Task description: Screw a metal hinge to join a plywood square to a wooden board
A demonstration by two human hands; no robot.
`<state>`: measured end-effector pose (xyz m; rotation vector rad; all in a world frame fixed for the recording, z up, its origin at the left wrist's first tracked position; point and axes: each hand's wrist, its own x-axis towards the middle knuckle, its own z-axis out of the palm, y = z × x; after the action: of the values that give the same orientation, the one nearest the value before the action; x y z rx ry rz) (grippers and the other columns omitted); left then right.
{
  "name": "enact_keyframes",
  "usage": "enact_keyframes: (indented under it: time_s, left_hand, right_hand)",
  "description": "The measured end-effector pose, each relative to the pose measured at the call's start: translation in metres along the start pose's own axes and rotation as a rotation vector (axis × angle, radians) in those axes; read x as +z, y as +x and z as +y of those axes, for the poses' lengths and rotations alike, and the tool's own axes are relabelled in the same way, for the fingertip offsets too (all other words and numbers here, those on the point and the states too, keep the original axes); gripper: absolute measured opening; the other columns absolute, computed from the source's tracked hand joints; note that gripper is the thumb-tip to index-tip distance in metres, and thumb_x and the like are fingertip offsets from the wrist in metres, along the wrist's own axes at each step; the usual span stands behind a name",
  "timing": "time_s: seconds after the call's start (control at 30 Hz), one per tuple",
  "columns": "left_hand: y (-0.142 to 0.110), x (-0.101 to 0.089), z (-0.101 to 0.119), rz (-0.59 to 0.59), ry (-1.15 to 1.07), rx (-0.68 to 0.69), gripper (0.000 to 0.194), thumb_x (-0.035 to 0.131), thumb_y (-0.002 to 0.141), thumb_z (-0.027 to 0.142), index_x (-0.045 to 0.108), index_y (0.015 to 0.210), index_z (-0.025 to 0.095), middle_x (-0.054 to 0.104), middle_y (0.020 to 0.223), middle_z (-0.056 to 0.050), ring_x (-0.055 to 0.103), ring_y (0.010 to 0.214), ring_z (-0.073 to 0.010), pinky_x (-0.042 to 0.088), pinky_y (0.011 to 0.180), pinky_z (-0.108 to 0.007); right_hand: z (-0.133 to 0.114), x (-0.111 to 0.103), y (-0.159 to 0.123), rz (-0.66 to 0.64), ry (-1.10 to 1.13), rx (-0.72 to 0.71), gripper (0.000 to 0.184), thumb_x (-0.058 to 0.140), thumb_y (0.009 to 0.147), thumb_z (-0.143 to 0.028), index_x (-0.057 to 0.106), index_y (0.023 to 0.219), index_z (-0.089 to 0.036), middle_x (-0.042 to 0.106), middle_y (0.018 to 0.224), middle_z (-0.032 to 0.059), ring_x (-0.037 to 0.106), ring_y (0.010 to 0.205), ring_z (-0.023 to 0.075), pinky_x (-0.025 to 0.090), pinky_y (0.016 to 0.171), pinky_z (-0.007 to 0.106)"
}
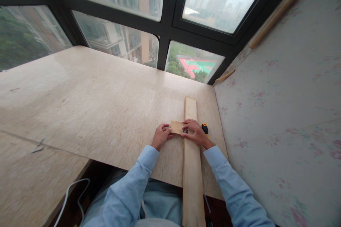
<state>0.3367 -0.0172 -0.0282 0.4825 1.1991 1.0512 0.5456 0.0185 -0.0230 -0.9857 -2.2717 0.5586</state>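
Left hand (161,137): your thumb and fingers pinch the left edge of the board (176,127), a small, flat, tan piece of wood.

Right hand (196,133): your fingers, slightly parted, arch over the shiny fitting (184,128), thumb on the near side, closing on it at the board's right end. Exact contact beneath the fingertips cannot be told.

Plank (193,184): long, pale, lying under your right hand and the fitting. Its far end rests on the sill (106,95); its near end runs out past the sill's front edge, toward your body.

Tool (205,128): yellow-and-black handle, just beyond your right hand on its outer side, partly hidden by it. It sits between the plank and the wall (266,113), where the strip of sill is narrow.

Room for moving: a broad stretch of sill to your left; a shorter one from the plank's far end to the window frame (166,25).

Slivers (37,150): thin, grey, well apart to the left, near a seam in the sill.

Cable (65,195): white, looped below the sill's edge, lower left.

Surface: beige, veined, faintly glossy.

Surroundings: dark-framed windows, buildings and greenery outside; floral-patterned wall at right.
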Motion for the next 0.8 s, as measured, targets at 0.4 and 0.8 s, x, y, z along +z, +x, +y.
enact_keyframes:
  time_s: [0.4,0.8]
  left_hand:
    - [-0.030,-0.102,0.043,0.274,0.113,0.276,0.029,0.062,0.073,0.018,0.055,0.099,0.008,0.065,0.081,-0.008,0.067,0.068,-0.0167,0.056,0.063,-0.029]
    - [-0.097,-0.284,0.083,1.028,1.079,0.422,0.031,0.047,0.080,0.020,0.062,0.105,0.011,0.067,0.098,-0.012,0.064,0.085,-0.0224,0.050,0.083,-0.035]
  right_hand:
    - [0.006,0.003,-0.004,-0.015,-0.008,-0.004,0.027,0.073,0.077,-0.038,0.065,0.095,-0.021,0.064,0.113,0.0104,0.054,0.114,0.0267,0.040,0.100,0.048]
    - [0.016,0.006,-0.008,-0.009,-0.060,-0.039,0.027,0.070,0.077,-0.044,0.069,0.092,-0.022,0.064,0.113,0.0106,0.056,0.111,0.0289,0.045,0.097,0.049]
